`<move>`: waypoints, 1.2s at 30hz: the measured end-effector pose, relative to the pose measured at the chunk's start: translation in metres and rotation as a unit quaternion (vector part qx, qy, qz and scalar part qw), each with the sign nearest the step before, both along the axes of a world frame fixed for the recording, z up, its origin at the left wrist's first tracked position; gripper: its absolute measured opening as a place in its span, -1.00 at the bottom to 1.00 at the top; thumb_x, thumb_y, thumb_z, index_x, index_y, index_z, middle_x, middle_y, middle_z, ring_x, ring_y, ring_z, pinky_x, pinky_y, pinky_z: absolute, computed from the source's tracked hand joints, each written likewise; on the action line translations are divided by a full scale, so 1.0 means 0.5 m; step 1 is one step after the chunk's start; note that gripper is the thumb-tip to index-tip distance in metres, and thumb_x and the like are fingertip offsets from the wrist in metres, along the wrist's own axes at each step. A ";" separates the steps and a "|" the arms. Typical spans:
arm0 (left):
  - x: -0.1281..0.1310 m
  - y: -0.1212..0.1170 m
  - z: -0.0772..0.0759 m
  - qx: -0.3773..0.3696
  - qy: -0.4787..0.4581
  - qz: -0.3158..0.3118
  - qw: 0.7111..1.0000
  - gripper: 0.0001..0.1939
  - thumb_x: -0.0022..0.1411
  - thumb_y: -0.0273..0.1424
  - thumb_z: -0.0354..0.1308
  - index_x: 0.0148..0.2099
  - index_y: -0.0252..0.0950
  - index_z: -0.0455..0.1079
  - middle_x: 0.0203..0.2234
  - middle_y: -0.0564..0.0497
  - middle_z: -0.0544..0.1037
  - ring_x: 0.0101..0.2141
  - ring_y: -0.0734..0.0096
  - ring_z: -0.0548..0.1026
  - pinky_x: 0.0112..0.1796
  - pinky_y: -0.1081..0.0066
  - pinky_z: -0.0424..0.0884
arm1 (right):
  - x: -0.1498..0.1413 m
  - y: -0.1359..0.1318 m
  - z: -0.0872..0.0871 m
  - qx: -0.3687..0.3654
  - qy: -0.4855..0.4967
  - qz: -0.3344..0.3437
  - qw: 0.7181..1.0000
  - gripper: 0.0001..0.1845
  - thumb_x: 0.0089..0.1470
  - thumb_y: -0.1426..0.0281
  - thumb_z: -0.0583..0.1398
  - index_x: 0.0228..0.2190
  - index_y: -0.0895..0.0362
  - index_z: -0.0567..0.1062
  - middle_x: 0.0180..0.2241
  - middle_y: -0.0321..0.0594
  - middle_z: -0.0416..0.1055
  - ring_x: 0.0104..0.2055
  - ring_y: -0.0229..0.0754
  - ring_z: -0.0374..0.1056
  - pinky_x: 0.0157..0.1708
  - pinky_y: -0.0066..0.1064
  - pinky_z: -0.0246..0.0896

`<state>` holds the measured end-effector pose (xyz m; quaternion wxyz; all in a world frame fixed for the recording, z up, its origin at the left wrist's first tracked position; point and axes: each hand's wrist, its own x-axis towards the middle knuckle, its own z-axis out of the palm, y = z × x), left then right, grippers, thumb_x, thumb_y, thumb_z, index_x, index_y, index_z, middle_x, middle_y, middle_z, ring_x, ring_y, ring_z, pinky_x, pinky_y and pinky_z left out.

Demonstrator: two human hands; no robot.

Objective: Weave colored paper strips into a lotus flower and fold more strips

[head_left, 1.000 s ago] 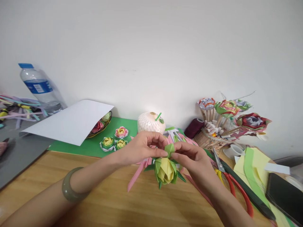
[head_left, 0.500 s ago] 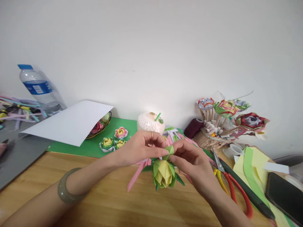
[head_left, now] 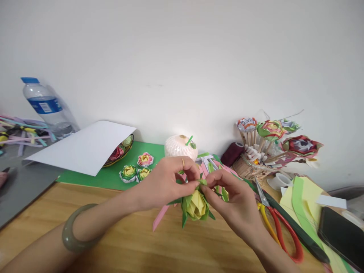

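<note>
while clamped together, thumb to forefinger, on a small green fold (head_left: 203, 182), could tear thin paper through too hard a tug between the fingers of the left hand (head_left: 166, 185) and those of the right hand (head_left: 233, 193). just below the pinch, between both palms, could crush the pale yellow heart of the paper flower (head_left: 196, 206) by letting a thumb sag, or loosen the outer green petals by twisting the fold. cannot tell whether resting on the table (head_left: 127, 242) or hanging over it. beyond, could snag pointed tips on the pink strips (head_left: 160, 218) by dipping too low; to the right, could jolt the scissors (head_left: 274, 213) by a careless backward sweep.

as for materials, nearest first: smooth, milky green ring in the bracelet (head_left: 69, 239), sheen and long grain in the wood, crisp overlapping creases in the bloom, slick loops in red and yellow on the scissors, flat black gloss on the phone (head_left: 339, 231). further out, tight rosettes in the small paper flowers (head_left: 129, 173), a broad matt plane in the white sheet (head_left: 82, 148), bumpy roundness in the white ball-shaped object (head_left: 179, 146), and, by the wall, clear curved plastic in the bottle (head_left: 44, 106).
</note>
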<state>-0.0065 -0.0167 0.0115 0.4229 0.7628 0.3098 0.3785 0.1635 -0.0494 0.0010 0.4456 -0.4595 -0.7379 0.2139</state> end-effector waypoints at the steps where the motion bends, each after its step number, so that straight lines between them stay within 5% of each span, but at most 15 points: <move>1: 0.001 -0.001 -0.001 0.030 0.001 0.005 1.000 -0.88 0.02 -0.60 0.06 -0.44 -0.29 0.32 -0.47 0.09 0.40 -0.42 0.54 0.36 -0.39 0.52 0.32 | -0.001 0.000 -0.001 0.021 -0.015 -0.010 1.000 -0.91 -0.05 0.50 0.14 -0.54 0.11 0.33 -0.58 -0.33 0.32 -0.52 -0.30 0.25 -0.51 -0.48 0.18; 4: 0.001 -0.002 -0.004 0.099 0.004 0.017 0.995 -0.87 0.04 -0.59 0.05 -0.46 -0.28 0.33 -0.49 0.08 0.39 -0.45 0.54 0.35 -0.43 0.52 0.32 | -0.001 -0.001 -0.007 0.081 -0.056 -0.028 0.995 -0.89 -0.05 0.54 0.13 -0.51 0.09 0.32 -0.57 -0.35 0.34 -0.53 -0.30 0.26 -0.51 -0.48 0.19; 10: 0.000 0.006 -0.010 0.022 0.043 0.042 0.998 -0.94 0.03 -0.50 0.10 -0.40 -0.26 0.38 -0.42 0.05 0.48 -0.35 0.40 0.46 -0.39 0.45 0.40 | 0.003 0.001 -0.014 0.142 -0.110 -0.050 0.983 -0.87 -0.03 0.55 0.10 -0.49 0.07 0.30 -0.58 -0.35 0.36 -0.55 -0.30 0.27 -0.53 -0.48 0.19; 17: 0.000 0.007 -0.009 0.101 0.054 0.022 0.993 -0.89 0.02 -0.57 0.05 -0.49 -0.29 0.31 -0.53 0.09 0.39 -0.46 0.51 0.36 -0.38 0.46 0.32 | 0.005 0.007 -0.012 0.131 -0.143 -0.040 0.980 -0.89 -0.07 0.54 0.12 -0.48 0.08 0.34 -0.55 -0.34 0.41 -0.52 -0.28 0.34 -0.50 -0.48 0.22; 22: -0.002 0.022 -0.001 -0.080 -0.073 -0.016 0.994 -0.84 0.11 -0.32 0.11 -0.31 -0.30 0.38 -0.39 0.01 0.46 -0.37 0.46 0.41 -0.33 0.42 0.37 | 0.007 0.003 -0.013 0.176 -0.149 -0.043 0.972 -0.86 -0.04 0.56 0.10 -0.48 0.07 0.34 -0.53 -0.31 0.45 -0.49 -0.25 0.38 -0.49 -0.45 0.24; 25: 0.004 0.028 -0.004 -0.156 -0.077 -0.018 0.985 -0.79 0.12 -0.33 0.10 -0.21 -0.31 0.42 -0.26 -0.06 0.52 -0.22 0.37 0.45 -0.18 0.35 0.35 | 0.006 0.004 -0.011 0.210 -0.139 -0.045 0.967 -0.83 -0.04 0.58 0.10 -0.47 0.05 0.32 -0.42 -0.25 0.48 -0.36 -0.19 0.42 -0.39 -0.39 0.28; 31: 0.015 0.026 -0.021 -0.136 -0.103 0.000 0.985 -0.87 0.05 -0.42 0.18 -0.30 -0.30 0.47 -0.34 0.00 0.56 -0.27 0.41 0.48 -0.19 0.39 0.37 | 0.005 0.009 -0.011 0.295 -0.153 -0.127 0.934 -0.83 -0.08 0.56 0.17 -0.42 0.06 0.37 -0.33 -0.15 0.40 -0.27 -0.11 0.33 -0.29 -0.27 0.23; 33: 0.016 0.026 -0.025 -0.078 -0.129 0.041 0.988 -0.93 0.06 -0.45 0.18 -0.35 -0.29 0.47 -0.36 0.02 0.54 -0.29 0.43 0.47 -0.20 0.40 0.38 | 0.004 0.005 -0.007 0.259 -0.134 -0.139 0.947 -0.89 -0.07 0.52 0.17 -0.44 0.08 0.37 -0.41 -0.19 0.38 -0.34 -0.15 0.31 -0.35 -0.32 0.21; 36: 0.018 0.025 -0.032 0.044 -0.144 0.102 0.983 -0.93 0.09 -0.49 0.15 -0.37 -0.26 0.46 -0.37 0.03 0.49 -0.29 0.46 0.44 -0.23 0.42 0.37 | -0.001 -0.003 0.003 0.060 -0.067 -0.089 0.992 -0.86 0.05 0.41 0.09 -0.53 0.10 0.35 -0.57 -0.30 0.31 -0.51 -0.25 0.23 -0.53 -0.44 0.14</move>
